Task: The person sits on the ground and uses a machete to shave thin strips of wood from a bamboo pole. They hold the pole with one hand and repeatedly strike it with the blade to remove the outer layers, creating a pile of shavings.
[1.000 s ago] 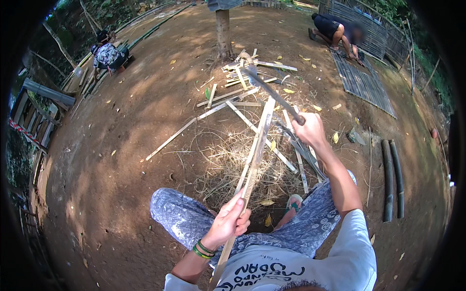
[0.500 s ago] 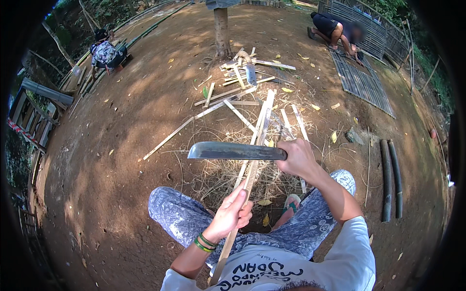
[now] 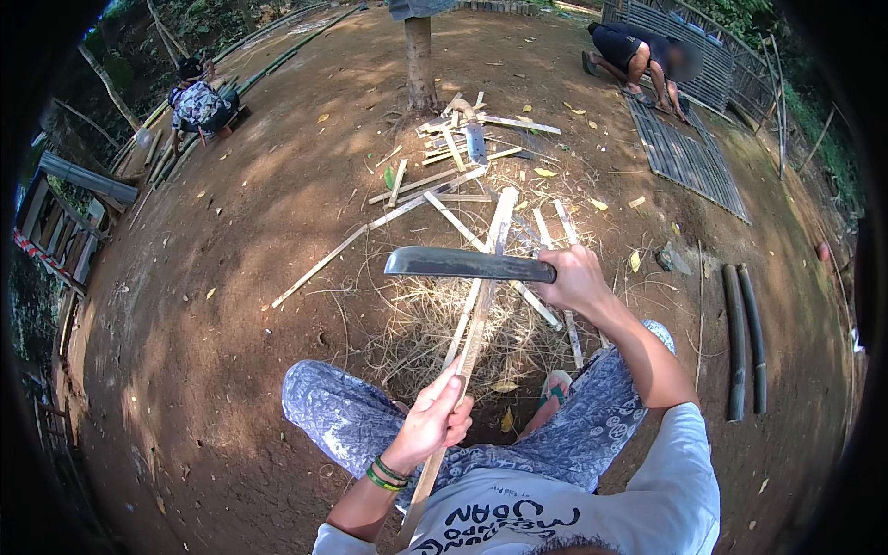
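Note:
My left hand (image 3: 435,418) is wrapped around a long, pale bamboo strip (image 3: 475,338) that slants from beside my body out over the shavings. Its fingers are closed, with the thumb along the strip. In my right hand (image 3: 581,282) is the handle of a machete (image 3: 453,264). The broad dark blade points left and lies across the strip, well beyond my left hand. Whether its edge touches the strip I cannot tell. Curly bamboo shavings (image 3: 430,324) cover the ground beneath, between my knees.
Several cut strips (image 3: 333,259) lie ahead, some piled by a tree trunk (image 3: 420,69) with a second blade (image 3: 475,143) on top. Two dark bamboo poles (image 3: 735,342) lie at right. One person (image 3: 638,55) crouches over a slatted panel (image 3: 689,162); another person (image 3: 199,102) sits far left.
The machete has moved farther from me along the strip and a little right, with my right hand. The strip's far end has shifted slightly left and nearer. My left hand keeps its hold.

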Demonstrator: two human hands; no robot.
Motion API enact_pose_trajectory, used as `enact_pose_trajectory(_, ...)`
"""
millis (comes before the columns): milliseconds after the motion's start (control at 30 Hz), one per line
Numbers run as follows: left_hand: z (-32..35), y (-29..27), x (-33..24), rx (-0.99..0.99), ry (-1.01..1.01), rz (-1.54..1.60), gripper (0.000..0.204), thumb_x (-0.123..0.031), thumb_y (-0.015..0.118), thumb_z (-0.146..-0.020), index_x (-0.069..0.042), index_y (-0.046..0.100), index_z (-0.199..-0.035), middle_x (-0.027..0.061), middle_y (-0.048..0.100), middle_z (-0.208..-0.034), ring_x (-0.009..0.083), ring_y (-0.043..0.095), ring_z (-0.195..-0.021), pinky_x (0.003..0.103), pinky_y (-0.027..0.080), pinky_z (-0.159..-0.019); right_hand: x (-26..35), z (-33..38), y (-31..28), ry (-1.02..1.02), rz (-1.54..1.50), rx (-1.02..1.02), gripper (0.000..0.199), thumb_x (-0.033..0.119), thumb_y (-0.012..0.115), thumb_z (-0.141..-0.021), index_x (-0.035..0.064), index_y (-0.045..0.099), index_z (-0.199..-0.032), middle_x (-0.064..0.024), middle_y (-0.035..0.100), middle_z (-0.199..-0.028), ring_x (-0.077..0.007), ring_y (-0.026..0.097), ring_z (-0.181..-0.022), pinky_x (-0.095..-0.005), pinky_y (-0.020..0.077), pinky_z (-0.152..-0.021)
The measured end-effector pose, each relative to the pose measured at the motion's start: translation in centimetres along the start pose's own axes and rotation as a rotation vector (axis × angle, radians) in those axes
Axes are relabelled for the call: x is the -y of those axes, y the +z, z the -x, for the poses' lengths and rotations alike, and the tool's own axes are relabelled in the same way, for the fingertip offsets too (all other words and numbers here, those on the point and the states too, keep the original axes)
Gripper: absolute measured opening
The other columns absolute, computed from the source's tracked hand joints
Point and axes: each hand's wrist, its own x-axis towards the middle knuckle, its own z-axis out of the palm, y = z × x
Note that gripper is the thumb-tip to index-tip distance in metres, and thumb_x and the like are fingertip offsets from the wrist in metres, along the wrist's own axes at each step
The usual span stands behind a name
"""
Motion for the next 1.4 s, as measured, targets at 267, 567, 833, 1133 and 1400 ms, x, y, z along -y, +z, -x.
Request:
enact_pose_trajectory(267,0.0,0.0,0.0,-0.018,-0.045,0.036,0.05,-0.034,0.032,-0.112,-0.029,0.022,-0.16,-0.0016,0.031,-0.065,0.008,0.029,-0.047,0.021,0.028,-0.042,-0.5,-0.1,0.6,0.043,0.025,0.034,0.013,0.017,0.063,-0.075,0.0078,0.066,-0.067,-0.0088,0.058,-0.049,-0.0235,0.052,-0.04,-0.0446,0.0483,-0.051)
enact_pose_trajectory(567,0.1,-1.2,1.2,-0.017,-0.025,0.02,0.049,-0.034,0.032,-0.112,-0.03,0.022,-0.16,-0.0021,0.032,-0.068,0.0069,0.029,-0.049,0.021,0.028,-0.043,-0.3,0.1,0.9,0.021,0.076,0.05,0.017,0.024,0.064,-0.077,0.0115,0.068,-0.068,-0.011,0.06,-0.053,-0.0284,0.06,-0.047,-0.0445,0.0505,-0.052)
enact_pose_trajectory(833,0.9,-1.1,1.0,-0.021,-0.038,0.052,0.05,-0.033,0.034,-0.112,-0.028,0.022,-0.16,-0.004,0.031,-0.065,0.0061,0.029,-0.047,0.022,0.026,-0.042,-0.6,-1.0,0.1,-0.059,0.12,0.002,0.013,0.022,0.066,-0.076,0.0101,0.07,-0.073,-0.0153,0.064,-0.059,-0.0346,0.067,-0.058,-0.0481,0.0534,-0.058)
enact_pose_trajectory(1133,2.1,-0.8,-0.1,0.041,0.022,0.096,0.048,-0.034,0.031,-0.112,-0.024,0.024,-0.159,-0.0034,0.031,-0.066,0.0059,0.027,-0.048,0.02,0.025,-0.042,-3.6,-2.4,-1.1,0.213,0.039,0.032,0.023,0.027,0.066,-0.081,0.0051,0.071,-0.078,-0.0175,0.065,-0.064,-0.0358,0.066,-0.064,-0.0473,0.053,-0.069)
enact_pose_trajectory(1400,0.3,-1.5,-2.8,0.123,0.078,0.268,0.048,-0.041,0.027,-0.112,-0.024,0.026,-0.157,-0.0024,0.034,-0.064,0.0053,0.027,-0.043,0.019,0.025,-0.039,-1.7,-1.2,-1.2,0.339,-0.306,-0.129,0.028,0.022,0.07,-0.084,0.0004,0.061,-0.07,-0.0062,0.044,-0.053,-0.0134,0.042,-0.052,-0.0351,0.0357,-0.053)
